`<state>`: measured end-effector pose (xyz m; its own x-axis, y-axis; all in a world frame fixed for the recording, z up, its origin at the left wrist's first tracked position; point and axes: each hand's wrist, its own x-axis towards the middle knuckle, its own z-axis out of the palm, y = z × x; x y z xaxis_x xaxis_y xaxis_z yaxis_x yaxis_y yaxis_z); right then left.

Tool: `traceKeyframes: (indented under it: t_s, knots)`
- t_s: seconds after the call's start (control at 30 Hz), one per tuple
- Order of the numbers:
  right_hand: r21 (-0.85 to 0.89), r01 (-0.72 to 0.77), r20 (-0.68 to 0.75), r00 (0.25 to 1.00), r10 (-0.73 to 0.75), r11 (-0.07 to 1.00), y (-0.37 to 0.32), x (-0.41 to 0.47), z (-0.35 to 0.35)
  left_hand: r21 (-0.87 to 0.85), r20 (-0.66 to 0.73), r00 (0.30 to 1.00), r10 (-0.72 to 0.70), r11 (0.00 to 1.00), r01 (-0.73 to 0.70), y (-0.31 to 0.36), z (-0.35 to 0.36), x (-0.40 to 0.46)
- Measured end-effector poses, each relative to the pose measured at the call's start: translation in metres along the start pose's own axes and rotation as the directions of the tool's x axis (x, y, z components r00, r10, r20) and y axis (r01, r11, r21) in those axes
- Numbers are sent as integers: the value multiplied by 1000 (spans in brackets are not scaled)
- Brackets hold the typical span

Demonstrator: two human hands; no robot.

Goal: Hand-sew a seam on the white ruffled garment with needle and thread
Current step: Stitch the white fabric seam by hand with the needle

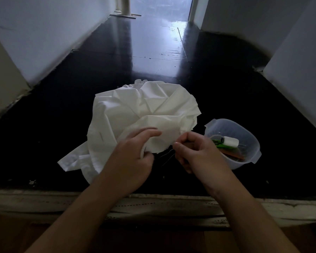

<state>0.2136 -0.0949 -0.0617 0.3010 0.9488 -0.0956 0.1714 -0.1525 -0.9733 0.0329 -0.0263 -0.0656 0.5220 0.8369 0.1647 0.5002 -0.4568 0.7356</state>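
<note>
Left hand [133, 156] grips the white garment [135, 114] edge, fingers curled; right hand [195, 154] fingers pinch thread [167, 157] beside it.

Head view, downward (near floor [217, 92])

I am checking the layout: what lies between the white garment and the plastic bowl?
In the head view, only bare dark floor separates the garment from the bowl; nearer the person, the right hand fills the gap.

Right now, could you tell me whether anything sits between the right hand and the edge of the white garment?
Nothing visible does. The right hand is pinched just beside the white garment edge, which the left hand grips.
</note>
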Motion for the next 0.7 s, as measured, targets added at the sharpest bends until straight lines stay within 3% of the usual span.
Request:
traceKeyframes:
  t_s: [0.07,0.17,0.33,0.53,0.7]
  knots:
    - [-7,33,52,998,-32,999,0,-2,3,-198,-2,1000,-4,980,4,10,7,-2]
    - [18,57,98,993,-59,998,-2,-4,4,-514,188,979,-78,841,166,18,18,-3]
    - [14,58,112,992,-59,998,-4,-5,1,-433,253,957,-142,868,243,7,23,-1]
    - [2,31,87,996,-31,1000,-2,-3,0,-363,185,974,-128,912,189,4,20,0]
    - [74,-37,55,998,33,997,0,-3,-4,-401,185,975,-123,896,189,4,19,-1]
